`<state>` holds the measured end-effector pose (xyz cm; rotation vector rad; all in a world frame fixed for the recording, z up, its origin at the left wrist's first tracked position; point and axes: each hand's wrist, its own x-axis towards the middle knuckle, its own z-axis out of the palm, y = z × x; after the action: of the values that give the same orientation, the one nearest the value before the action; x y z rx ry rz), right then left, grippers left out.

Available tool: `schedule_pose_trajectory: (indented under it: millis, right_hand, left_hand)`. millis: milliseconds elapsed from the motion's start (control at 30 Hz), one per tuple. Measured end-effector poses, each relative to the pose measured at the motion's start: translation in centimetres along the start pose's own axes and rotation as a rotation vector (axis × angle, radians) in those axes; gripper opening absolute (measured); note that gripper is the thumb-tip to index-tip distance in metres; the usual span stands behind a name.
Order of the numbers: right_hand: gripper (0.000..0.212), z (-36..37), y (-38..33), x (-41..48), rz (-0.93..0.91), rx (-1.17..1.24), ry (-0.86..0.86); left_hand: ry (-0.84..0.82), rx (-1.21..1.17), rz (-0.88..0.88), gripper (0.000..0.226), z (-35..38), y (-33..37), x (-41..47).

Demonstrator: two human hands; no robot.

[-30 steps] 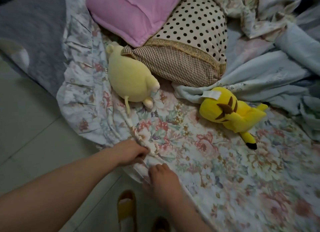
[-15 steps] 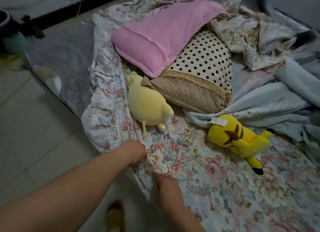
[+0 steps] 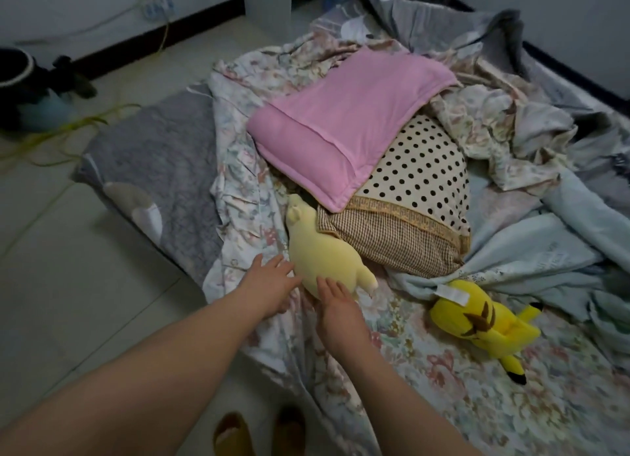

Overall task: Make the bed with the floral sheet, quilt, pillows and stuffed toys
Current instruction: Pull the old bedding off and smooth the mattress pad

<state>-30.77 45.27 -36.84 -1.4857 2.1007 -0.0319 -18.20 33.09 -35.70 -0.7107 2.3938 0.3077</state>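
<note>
While left hand (image 3: 272,283), right hand (image 3: 335,307) touch pale plush (image 3: 320,254) (fingers (image 3: 259,263) straight), head pointing away

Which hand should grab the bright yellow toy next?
Probably the right hand: it lies nearer the bright yellow toy, with only floral sheet between. The left hand rests farther away, left of the pale yellow toy.
</note>
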Motion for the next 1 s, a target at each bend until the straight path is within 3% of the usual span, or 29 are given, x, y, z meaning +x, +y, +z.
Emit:
schedule_pose_trajectory:
  millis: [300, 600, 767, 1000]
  right_hand:
    - [0.066, -4.3, -7.0, 7.1, -0.111, -0.021, -0.013]
    - [0.058, -3.6, -18.3, 15.3, -0.144, -0.052, 0.001]
    - [0.07, -2.2, -24.7, 19.8, -0.17, -0.026, 0.052]
    - [0.066, -2.6, -31.2, 25.5, -0.178, -0.002, -0.045]
  left_hand:
    - [0.017, -0.102, -0.115, 0.079, -2.7, -8.2, -1.6]
    - [0.01, -0.121, -0.185, 0.074, -3.2, -22.7, -3.7]
    - [0.032, -0.113, -0.226, 0.076, -2.5, -30.9, -4.8]
    - [-0.004, -0.113, -0.246, 0.072, -3.0, -39.9, -3.2]
